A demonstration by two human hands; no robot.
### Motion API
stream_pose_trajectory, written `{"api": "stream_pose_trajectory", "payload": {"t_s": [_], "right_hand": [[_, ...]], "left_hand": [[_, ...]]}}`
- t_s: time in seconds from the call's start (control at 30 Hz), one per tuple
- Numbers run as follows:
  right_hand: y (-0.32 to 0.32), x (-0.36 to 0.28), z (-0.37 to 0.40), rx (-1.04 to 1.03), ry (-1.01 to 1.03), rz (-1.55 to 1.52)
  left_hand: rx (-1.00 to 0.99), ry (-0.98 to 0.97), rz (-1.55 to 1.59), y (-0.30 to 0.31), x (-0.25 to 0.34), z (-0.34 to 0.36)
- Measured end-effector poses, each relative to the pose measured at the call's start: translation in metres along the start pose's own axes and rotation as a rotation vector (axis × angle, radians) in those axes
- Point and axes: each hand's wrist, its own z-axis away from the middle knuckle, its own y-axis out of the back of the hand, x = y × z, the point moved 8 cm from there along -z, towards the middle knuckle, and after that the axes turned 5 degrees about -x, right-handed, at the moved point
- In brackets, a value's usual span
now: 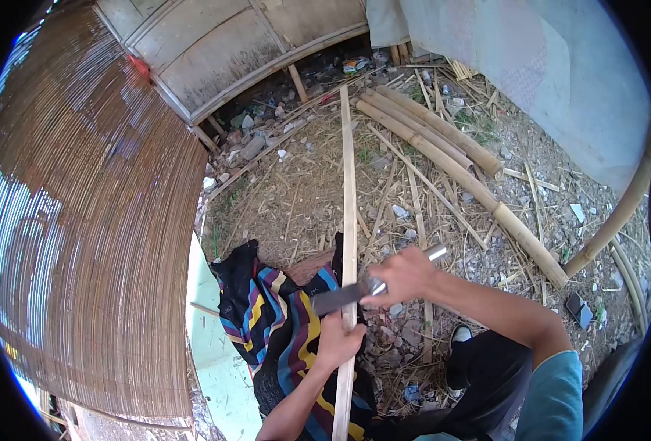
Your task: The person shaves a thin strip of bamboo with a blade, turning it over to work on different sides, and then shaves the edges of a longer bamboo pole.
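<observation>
A long, pale bamboo strip [349, 198] runs from the bottom edge far out over the ground. My left hand [335, 342] is closed around it, low in the view. In my right hand [406, 276] is a knife [336, 299] with a broad dark blade and a shiny metal handle, its end sticking out past my fist. The blade lies across the strip just above my left fingers. Beneath the strip, a striped cloth [307, 323] in black, yellow, blue and maroon is spread over my lap side.
Several thick bamboo poles [461, 173] lie at the upper right among scattered slivers. A slatted bamboo blind [97, 242] hangs at left beside a pale green board [226, 389]. A phone-like dark object [580, 311] rests at right. White sheeting [531, 81] hangs upper right.
</observation>
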Motion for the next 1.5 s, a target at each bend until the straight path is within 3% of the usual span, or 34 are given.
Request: {"api": "stream_pose_trajectory", "payload": {"t_s": [0.03,0.07,0.17,0.23,0.3,0.37,0.43,0.47,0.57,0.63,0.7,0.83,0.87,0.9,0.93,1.0,1.07,1.1,1.17,1.27,1.3,1.37,1.4,1.47,1.5], "right_hand": [[0.003,0.015,-0.005,-0.012,-0.001,-0.009],[0.003,0.039,-0.01,-0.018,-0.119,0.019],[-0.007,0.042,-0.003,0.044,-0.342,-0.031],[-0.001,0.03,0.003,0.014,-0.32,-0.067],[-0.001,-0.002,0.005,-0.011,-0.068,-0.059],[0.002,-0.003,0.006,0.005,-0.069,-0.1],[0.006,0.021,0.005,-0.068,-0.151,-0.063],[0.009,0.057,0.0,-0.025,-0.266,0.006],[-0.006,0.065,0.002,0.066,-0.343,-0.004],[-0.005,0.056,0.003,0.125,-0.328,0.023],[0.009,0.033,0.0,0.008,-0.209,-0.043],[0.002,-0.016,0.007,0.044,0.028,-0.029],[0.006,0.001,0.003,0.073,-0.012,-0.022],[0.007,0.02,-0.001,0.102,-0.057,-0.03],[0.002,0.068,-0.008,0.105,-0.216,0.014],[-0.004,0.064,-0.004,0.101,-0.28,0.007],[-0.002,0.059,0.002,0.092,-0.361,-0.014],[0.002,0.051,0.005,0.102,-0.357,-0.018],[0.017,0.02,0.009,0.052,-0.139,0.014],[0.006,-0.005,0.014,0.062,0.01,-0.069],[0.008,0.01,0.009,0.068,0.018,-0.081],[0.013,0.086,0.004,-0.004,-0.281,0.061],[0.005,0.089,0.005,-0.014,-0.293,0.061],[0.013,0.101,0.018,0.152,-0.449,0.045],[0.015,0.099,0.021,0.129,-0.443,0.065]], "left_hand": [[0.033,-0.07,-0.11,0.001,0.02,0.006],[-0.022,0.056,-0.179,0.0,0.012,-0.004],[-0.014,0.077,-0.065,-0.006,-0.007,-0.011],[-0.01,0.06,-0.087,-0.003,-0.014,-0.009],[-0.033,0.114,0.125,0.004,-0.02,-0.011],[-0.043,0.222,0.281,0.001,-0.014,-0.005],[0.064,-0.104,-0.152,0.002,0.013,0.003],[0.049,-0.074,-0.147,-0.002,0.021,0.005],[-0.01,0.003,-0.132,-0.003,0.016,-0.009],[0.005,-0.083,-0.118,-0.008,0.001,-0.006],[-0.073,0.2,0.254,-0.007,-0.027,-0.01],[-0.074,0.273,0.376,-0.008,-0.027,-0.004],[-0.009,0.046,0.21,-0.003,-0.005,-0.005],[-0.087,0.016,-0.016,-0.01,0.005,0.007],[-0.121,0.091,-0.005,-0.011,-0.001,0.004],[-0.23,0.27,0.227,-0.021,-0.016,-0.001],[-0.136,0.149,0.181,-0.026,-0.017,0.005],[-0.087,0.11,0.147,-0.023,-0.016,0.007],[-0.095,0.023,0.228,-0.012,-0.004,-0.004],[-0.186,0.218,0.281,-0.012,-0.009,-0.002],[0.004,-0.096,0.019,-0.01,0.005,0.007],[-0.186,-0.031,-0.021,-0.027,0.015,0.02],[-0.256,0.095,-0.116,-0.027,0.015,0.013],[-0.243,0.042,-0.064,-0.031,0.014,0.012],[-0.206,-0.014,-0.03,-0.031,0.016,0.014]]}}
